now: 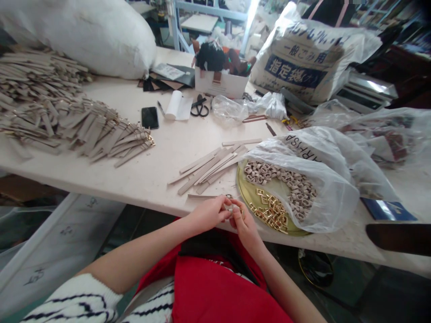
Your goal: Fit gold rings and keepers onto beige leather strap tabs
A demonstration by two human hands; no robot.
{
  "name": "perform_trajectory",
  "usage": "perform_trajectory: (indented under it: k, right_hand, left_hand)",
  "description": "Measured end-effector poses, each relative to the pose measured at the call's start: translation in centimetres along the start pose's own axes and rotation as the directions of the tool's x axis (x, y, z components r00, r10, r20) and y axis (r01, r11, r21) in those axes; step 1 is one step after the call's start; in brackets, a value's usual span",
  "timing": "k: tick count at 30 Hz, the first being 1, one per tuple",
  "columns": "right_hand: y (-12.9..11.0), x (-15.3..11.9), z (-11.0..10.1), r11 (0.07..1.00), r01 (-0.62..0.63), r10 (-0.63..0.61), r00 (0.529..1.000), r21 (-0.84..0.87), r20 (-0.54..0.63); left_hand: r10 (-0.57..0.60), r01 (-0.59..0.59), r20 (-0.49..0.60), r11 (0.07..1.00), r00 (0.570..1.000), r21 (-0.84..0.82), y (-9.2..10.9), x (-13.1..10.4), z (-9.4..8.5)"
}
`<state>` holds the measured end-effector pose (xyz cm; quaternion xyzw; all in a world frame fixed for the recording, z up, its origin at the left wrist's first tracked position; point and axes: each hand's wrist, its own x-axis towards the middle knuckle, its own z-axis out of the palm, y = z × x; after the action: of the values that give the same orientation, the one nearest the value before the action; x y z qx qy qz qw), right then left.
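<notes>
My left hand (213, 212) and my right hand (245, 224) meet fingertip to fingertip just off the table's front edge. Both are closed in a pinch around a small pale piece (230, 207). Fingers cover most of it, so its exact kind cannot be made out. Just behind the left hand, a flat beige strap (202, 196) lies along the table edge. To the right of my hands sits a round gold-coloured tray (243, 181). It carries small gold buckles (269, 211) and many beige loops (301, 197), the loops partly inside a clear plastic bag (336, 184).
Loose beige straps (215, 166) lie ahead of my hands. A big pile of straps with gold ends (90, 125) covers the left side. Farther back are a phone (150, 117), a paper roll (173, 105), black scissors (200, 107) and a white box (220, 84).
</notes>
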<state>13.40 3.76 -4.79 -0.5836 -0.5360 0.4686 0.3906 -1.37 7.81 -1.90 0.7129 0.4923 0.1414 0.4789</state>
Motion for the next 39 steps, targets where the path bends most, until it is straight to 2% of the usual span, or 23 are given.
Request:
perform_trajectory:
  k: [3, 6, 7, 9, 12, 14, 19, 22, 24, 25, 27, 28, 29, 30, 32, 34, 35, 37, 39]
  right_hand:
    - [0.3, 0.7, -0.5, 0.929, -0.033, 0.0, 0.996, -0.368, -0.089]
    - [0.7, 0.5, -1.2, 0.808, -0.059, -0.022, 0.991, -0.586, -0.129]
    - [0.9, 0.3, -1.4, 0.793, -0.051, -0.03, 0.992, -0.607, -0.122]
    - [1.1, -0.1, -1.5, 0.788, -0.025, -0.051, 0.993, -0.616, -0.106]
    - [1.4, -0.5, -1.2, 0.783, 0.006, -0.085, 0.992, -0.622, -0.097]
    - [1.4, -0.5, -0.9, 0.776, 0.026, -0.102, 0.991, -0.63, -0.084]
    - [0.8, -0.8, -1.1, 0.787, 0.091, -0.141, 0.989, -0.61, -0.036]
    - [-0.2, -0.5, -3.0, 0.779, 0.159, -0.229, 0.973, -0.606, -0.04]
    - [-0.7, 0.5, -5.5, 0.756, 0.175, -0.303, 0.948, -0.631, -0.1]
    - [-0.8, 1.3, -7.1, 0.737, 0.162, -0.332, 0.933, -0.656, -0.143]
    - [-0.8, 3.2, -10.6, 0.677, 0.087, -0.371, 0.898, -0.73, -0.237]
    - [-0.6, 4.2, -12.4, 0.635, 0.018, -0.362, 0.89, -0.772, -0.277]
    - [-0.3, 5.2, -14.0, 0.573, -0.063, -0.321, 0.9, -0.817, -0.295]
    - [0.1, 6.2, -15.4, 0.479, -0.136, -0.255, 0.924, -0.867, -0.286]
    - [1.0, 8.0, -17.1, 0.412, -0.176, -0.199, 0.94, -0.894, -0.277]
    - [1.7, 9.2, -17.4, 0.372, -0.191, -0.16, 0.951, -0.908, -0.266]
    - [1.9, 9.6, -17.3, 0.36, -0.197, -0.144, 0.954, -0.912, -0.263]
    - [2.1, 10.1, -16.8, 0.314, -0.21, -0.116, 0.959, -0.926, -0.257]
    - [2.1, 10.3, -16.4, 0.236, -0.207, -0.101, 0.967, -0.949, -0.236]
  left_hand:
    - [0.071, -0.027, -0.101, 0.925, 0.992, 0.379, -0.8, 0.9, -0.1]
    - [0.214, -0.11, -0.129, 0.828, 0.968, 0.55, -1.5, 1.4, -0.7]
    - [0.252, -0.124, -0.15, 0.811, 0.956, 0.572, -1.7, 1.6, -1.2]
    - [0.27, -0.079, -0.232, 0.793, 0.935, 0.604, -2.1, 2.3, -2.8]
    - [0.145, 0.154, -0.397, 0.762, 0.906, 0.629, -2.9, 4.1, -5.8]
    - [0.065, 0.245, -0.432, 0.743, 0.899, 0.623, -3.4, 5.2, -7.3]
    - [0.065, 0.24, -0.435, 0.756, 0.898, 0.609, -3.5, 5.7, -8.3]
    - [0.099, 0.195, -0.455, 0.808, 0.885, 0.555, -1.9, 4.5, -8.5]
    - [0.087, 0.117, -0.47, 0.914, 0.878, 0.389, -0.3, 3.4, -8.4]
    - [0.074, 0.053, -0.448, 0.963, 0.891, 0.265, 0.5, 2.8, -8.1]
    - [0.027, -0.056, -0.265, 0.993, 0.964, -0.102, 2.0, 1.5, -7.0]
    - [-0.009, -0.029, -0.124, 0.955, 0.992, -0.296, 2.7, 0.9, -6.3]
    - [-0.051, 0.047, 0.003, 0.88, 0.999, -0.473, 3.3, 0.4, -5.4]
    - [-0.09, 0.146, 0.121, 0.774, 0.989, -0.616, 3.8, 0.0, -4.4]
    - [-0.154, 0.301, 0.259, 0.533, 0.954, -0.791, 4.6, -0.4, -2.7]
    - [-0.186, 0.368, 0.323, 0.333, 0.928, -0.868, 4.9, -0.5, -1.6]
    - [-0.186, 0.382, 0.341, 0.262, 0.921, -0.886, 5.0, -0.5, -1.3]
    - [-0.165, 0.39, 0.364, 0.168, 0.917, -0.905, 5.0, -0.5, -1.1]
    - [-0.142, 0.383, 0.365, 0.124, 0.92, -0.915, 4.9, -0.6, -1.3]
